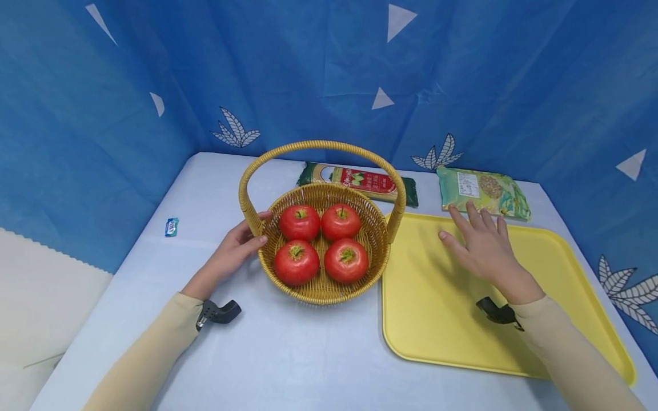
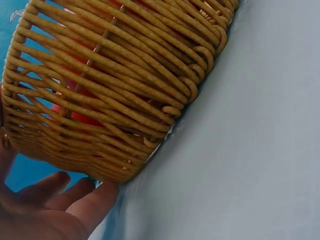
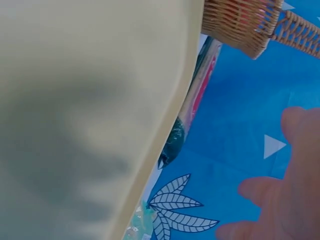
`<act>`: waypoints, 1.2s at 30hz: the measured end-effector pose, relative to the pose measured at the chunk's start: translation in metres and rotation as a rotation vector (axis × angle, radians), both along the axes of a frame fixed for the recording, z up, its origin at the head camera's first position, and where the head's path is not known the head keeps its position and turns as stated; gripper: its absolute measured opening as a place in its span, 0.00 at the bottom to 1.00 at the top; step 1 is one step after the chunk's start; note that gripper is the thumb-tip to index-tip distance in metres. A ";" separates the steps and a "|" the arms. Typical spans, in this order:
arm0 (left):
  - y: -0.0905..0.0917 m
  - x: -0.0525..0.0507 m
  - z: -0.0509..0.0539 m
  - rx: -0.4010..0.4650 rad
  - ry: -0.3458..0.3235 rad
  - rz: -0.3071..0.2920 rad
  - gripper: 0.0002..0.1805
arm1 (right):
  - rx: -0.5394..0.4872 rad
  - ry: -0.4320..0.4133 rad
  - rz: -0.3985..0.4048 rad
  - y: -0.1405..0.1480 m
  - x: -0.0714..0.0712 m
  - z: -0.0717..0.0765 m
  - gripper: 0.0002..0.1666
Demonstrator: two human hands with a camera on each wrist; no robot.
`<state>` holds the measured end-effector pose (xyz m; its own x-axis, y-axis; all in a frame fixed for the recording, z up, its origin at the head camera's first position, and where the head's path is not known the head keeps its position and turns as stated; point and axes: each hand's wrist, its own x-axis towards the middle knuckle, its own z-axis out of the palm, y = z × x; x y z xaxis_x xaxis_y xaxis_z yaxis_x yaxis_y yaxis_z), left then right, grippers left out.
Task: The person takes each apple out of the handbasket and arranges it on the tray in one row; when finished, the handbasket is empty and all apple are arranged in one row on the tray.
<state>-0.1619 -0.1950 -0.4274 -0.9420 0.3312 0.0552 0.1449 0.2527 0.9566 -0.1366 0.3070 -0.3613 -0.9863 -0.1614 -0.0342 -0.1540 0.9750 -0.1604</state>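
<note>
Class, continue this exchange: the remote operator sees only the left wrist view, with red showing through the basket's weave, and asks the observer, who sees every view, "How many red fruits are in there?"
Observer: The basket holds four red fruits.
Operator: I see only one hand. Where is the right one?
Observer: The right hand is raised over the yellow tray.
Operator: Does anything lie on the table to the left of the basket?
Observer: Yes, a small blue and green packet lies there, apart from the basket.
</note>
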 end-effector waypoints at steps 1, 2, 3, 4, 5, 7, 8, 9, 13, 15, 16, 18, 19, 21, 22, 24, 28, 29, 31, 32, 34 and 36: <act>0.001 0.000 -0.001 0.016 -0.002 0.006 0.29 | -0.010 0.008 0.005 -0.001 0.001 0.000 0.46; 0.002 0.000 -0.002 0.030 -0.005 0.014 0.29 | -0.019 0.015 0.011 -0.001 0.002 0.001 0.45; 0.002 0.000 -0.003 0.039 -0.004 0.021 0.29 | -0.029 0.021 0.016 -0.002 0.003 0.001 0.45; 0.003 0.001 -0.003 0.045 -0.003 0.027 0.28 | -0.040 0.028 0.021 -0.002 0.004 0.001 0.45; 0.004 0.001 -0.004 0.050 -0.002 0.033 0.28 | -0.052 0.032 0.025 -0.003 0.006 0.001 0.44; 0.005 0.002 -0.004 0.061 -0.002 0.042 0.27 | -0.070 0.046 0.035 -0.005 0.008 0.002 0.43; 0.006 0.002 -0.004 0.065 -0.005 0.043 0.27 | -0.079 0.051 0.040 -0.005 0.009 0.002 0.43; 0.006 0.003 -0.004 0.066 -0.008 0.043 0.26 | -0.085 0.055 0.046 -0.007 0.010 0.002 0.42; 0.008 0.003 -0.006 0.080 -0.023 0.041 0.25 | -0.100 0.056 0.065 -0.010 0.013 0.002 0.42; 0.008 0.004 -0.007 0.088 -0.026 0.040 0.25 | -0.103 0.054 0.070 -0.010 0.014 0.001 0.42; 0.009 0.004 -0.007 0.093 -0.028 0.040 0.25 | -0.105 0.054 0.072 -0.011 0.014 0.001 0.41; 0.009 0.005 -0.007 0.103 -0.029 0.043 0.25 | -0.105 0.059 0.076 -0.011 0.015 0.001 0.41; 0.009 0.005 -0.007 0.106 -0.030 0.046 0.25 | -0.109 0.062 0.079 -0.012 0.016 0.002 0.41; 0.010 0.006 -0.008 0.115 -0.033 0.051 0.25 | -0.119 0.070 0.086 -0.013 0.017 0.003 0.41; 0.010 0.006 -0.008 0.115 -0.033 0.056 0.25 | -0.126 0.074 0.091 -0.014 0.018 0.004 0.41; 0.010 0.006 -0.007 0.117 -0.032 0.063 0.25 | -0.143 0.087 0.104 -0.016 0.019 0.006 0.40; 0.011 0.005 -0.007 0.122 -0.036 0.079 0.24 | -0.179 0.125 0.144 -0.023 0.025 0.011 0.38; 0.011 0.005 -0.006 0.124 -0.038 0.081 0.24 | -0.186 0.137 0.156 -0.025 0.026 0.013 0.38; 0.011 0.004 -0.006 0.130 -0.043 0.086 0.25 | -0.202 0.159 0.183 -0.029 0.030 0.015 0.37; 0.011 0.004 -0.006 0.133 -0.045 0.089 0.25 | -0.211 0.170 0.197 -0.031 0.032 0.016 0.37; 0.011 0.004 -0.006 0.141 -0.049 0.093 0.25 | -0.227 0.182 0.220 -0.035 0.036 0.017 0.37; 0.011 0.004 -0.006 0.152 -0.052 0.095 0.25 | -0.245 0.189 0.239 -0.040 0.040 0.019 0.36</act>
<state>-0.1575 -0.1840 -0.4331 -0.9714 0.2325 0.0487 0.0772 0.1148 0.9904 -0.0962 0.2675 -0.3420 -0.9051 -0.3683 0.2123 -0.4213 0.8444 -0.3310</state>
